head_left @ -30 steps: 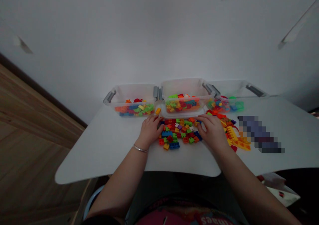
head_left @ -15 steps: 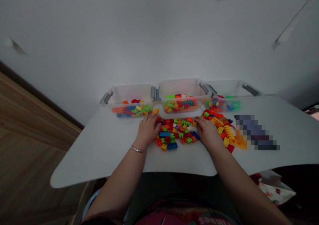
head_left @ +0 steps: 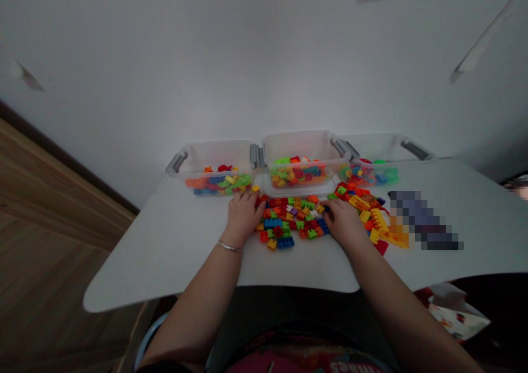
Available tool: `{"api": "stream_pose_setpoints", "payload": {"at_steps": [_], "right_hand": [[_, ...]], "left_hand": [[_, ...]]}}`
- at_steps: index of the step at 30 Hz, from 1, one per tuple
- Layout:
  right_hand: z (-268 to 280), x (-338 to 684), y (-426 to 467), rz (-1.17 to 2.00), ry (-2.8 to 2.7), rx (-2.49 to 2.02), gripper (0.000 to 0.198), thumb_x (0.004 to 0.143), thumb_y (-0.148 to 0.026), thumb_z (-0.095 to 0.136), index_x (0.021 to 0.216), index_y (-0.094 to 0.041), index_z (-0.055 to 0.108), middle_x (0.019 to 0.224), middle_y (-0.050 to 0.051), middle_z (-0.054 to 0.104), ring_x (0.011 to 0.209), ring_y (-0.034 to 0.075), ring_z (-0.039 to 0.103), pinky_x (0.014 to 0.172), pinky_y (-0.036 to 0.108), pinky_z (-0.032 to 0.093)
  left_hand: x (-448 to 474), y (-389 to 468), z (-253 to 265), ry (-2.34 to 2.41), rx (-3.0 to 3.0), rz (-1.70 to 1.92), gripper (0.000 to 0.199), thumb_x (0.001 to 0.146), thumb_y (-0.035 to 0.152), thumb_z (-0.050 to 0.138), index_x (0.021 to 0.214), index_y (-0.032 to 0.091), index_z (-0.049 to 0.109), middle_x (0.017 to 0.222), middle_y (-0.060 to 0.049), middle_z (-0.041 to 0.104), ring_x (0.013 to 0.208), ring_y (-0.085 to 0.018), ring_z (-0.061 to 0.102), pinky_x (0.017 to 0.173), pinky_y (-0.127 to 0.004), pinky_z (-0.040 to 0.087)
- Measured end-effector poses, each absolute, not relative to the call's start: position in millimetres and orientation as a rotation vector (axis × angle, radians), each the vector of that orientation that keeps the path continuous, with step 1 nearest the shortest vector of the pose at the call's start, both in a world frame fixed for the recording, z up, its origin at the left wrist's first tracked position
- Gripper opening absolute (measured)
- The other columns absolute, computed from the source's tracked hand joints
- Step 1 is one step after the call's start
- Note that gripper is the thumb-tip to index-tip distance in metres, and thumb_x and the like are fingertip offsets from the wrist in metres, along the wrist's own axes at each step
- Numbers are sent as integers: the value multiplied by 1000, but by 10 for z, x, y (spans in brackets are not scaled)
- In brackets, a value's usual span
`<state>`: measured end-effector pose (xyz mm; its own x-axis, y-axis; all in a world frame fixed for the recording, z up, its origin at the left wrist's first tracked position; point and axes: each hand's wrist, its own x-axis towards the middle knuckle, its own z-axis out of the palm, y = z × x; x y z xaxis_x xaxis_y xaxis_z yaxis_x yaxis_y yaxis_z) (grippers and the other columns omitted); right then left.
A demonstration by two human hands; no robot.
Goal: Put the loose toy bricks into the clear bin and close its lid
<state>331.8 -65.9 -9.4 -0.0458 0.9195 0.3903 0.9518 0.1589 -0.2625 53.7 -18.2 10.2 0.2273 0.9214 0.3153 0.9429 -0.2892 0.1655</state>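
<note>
A: Position of the toy bricks?

B: A loose spread of toy bricks (head_left: pixel 295 217) lies on the white table (head_left: pixel 173 252), between the left hand (head_left: pixel 244 214) and the right hand (head_left: pixel 342 219), each hand bordering one side.

A: Edges and room?

B: Plain tabletop runs from the spread to the table's front edge, and from the left hand to the rounded front left corner. Toward the back edge, three clear plastic bins (head_left: pixel 305 164) stand in a row, coloured pieces inside. Beyond the right hand, a second heap (head_left: pixel 377 217) occupies the surface.

A: Condition of the hands?

B: Left: palm down, fingers loosely extended, fingertips at a yellow brick (head_left: pixel 256 188); whether it is gripped, I cannot tell. Right: fingers partly curled beside a dark blue brick (head_left: pixel 326 209); grasp or release cannot be determined.
</note>
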Motion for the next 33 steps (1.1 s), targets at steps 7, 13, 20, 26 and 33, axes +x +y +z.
{"api": "stream_pose_setpoints", "payload": {"at_steps": [7,13,20,26,33], "right_hand": [[-105,3306,-657,-85,-1903,-1763,19,77,-16,55,95,-15,62,93,11,62,90,27,61,85,39,50],[-137,3286,-635,-47,-1963,-1697,12,78,-17,55,89,-18,59,99,11,59,88,25,60,81,38,51],[-97,3305,-646,-22,-1797,-1638,23,81,-24,56,101,-17,64,96,11,64,92,26,61,84,42,51],[144,3368,-604,63,-1435,-1465,28,81,-37,60,102,-19,65,93,8,66,77,20,61,76,40,54],[657,3479,-203,65,-1233,-1231,31,76,-35,63,104,-22,64,104,7,66,89,19,64,80,38,56]], "left_hand": [[525,-190,141,-1774,-2362,-660,26,89,31,52,102,17,69,114,-12,62,103,-27,55,90,-42,47],[510,-152,82,-1663,-2429,-755,34,90,29,51,120,18,64,137,-9,56,118,-28,51,101,-44,43],[500,-149,53,-1693,-2425,-695,40,87,32,55,124,18,62,139,-11,54,118,-31,51,101,-46,44],[486,-156,89,-1687,-2422,-770,37,87,28,54,120,14,63,123,-14,60,114,-29,53,100,-44,45],[480,-166,130,-1661,-2434,-807,29,86,23,54,111,15,67,109,-12,63,102,-26,58,91,-41,49]]}}
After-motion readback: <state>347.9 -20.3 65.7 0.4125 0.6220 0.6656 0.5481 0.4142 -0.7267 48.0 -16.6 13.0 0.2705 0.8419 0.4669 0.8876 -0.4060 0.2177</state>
